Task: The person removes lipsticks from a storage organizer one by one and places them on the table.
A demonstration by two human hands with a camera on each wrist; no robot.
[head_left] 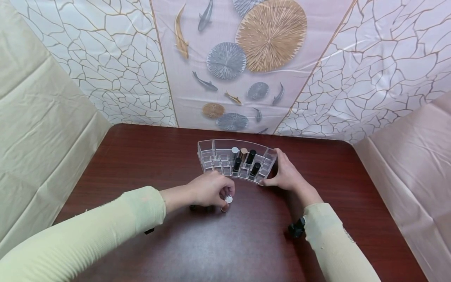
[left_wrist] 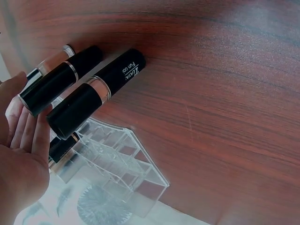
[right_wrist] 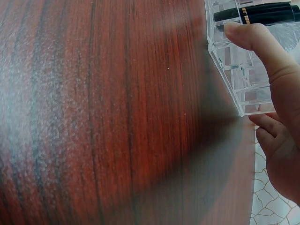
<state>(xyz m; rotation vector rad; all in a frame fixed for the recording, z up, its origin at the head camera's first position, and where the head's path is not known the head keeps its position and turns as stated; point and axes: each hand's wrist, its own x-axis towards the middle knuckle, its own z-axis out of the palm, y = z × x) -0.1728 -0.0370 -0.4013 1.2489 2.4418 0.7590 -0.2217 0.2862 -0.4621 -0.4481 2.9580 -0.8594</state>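
Note:
My left hand (head_left: 211,190) is low over the table, just in front of the clear lipstick organizer (head_left: 243,179). Its thumb and fingers pinch a lipstick tube with a peach middle (left_wrist: 55,62), whose pale round end shows in the head view. Beside that tube lie a black lipstick (left_wrist: 61,80) and a thicker black tube with a peach band (left_wrist: 99,88), mostly hidden under the hand from above. My right hand (head_left: 287,172) grips the organizer's right end, thumb at the front corner and fingers behind.
Several tubes stand in the organizer: a silver-topped one (head_left: 235,150), a copper one (head_left: 244,150) and black ones, among them a front-right black lipstick (head_left: 255,169). Patterned cloth (head_left: 225,94) hangs behind the dark wooden table (head_left: 211,250), with plain cloth at both sides.

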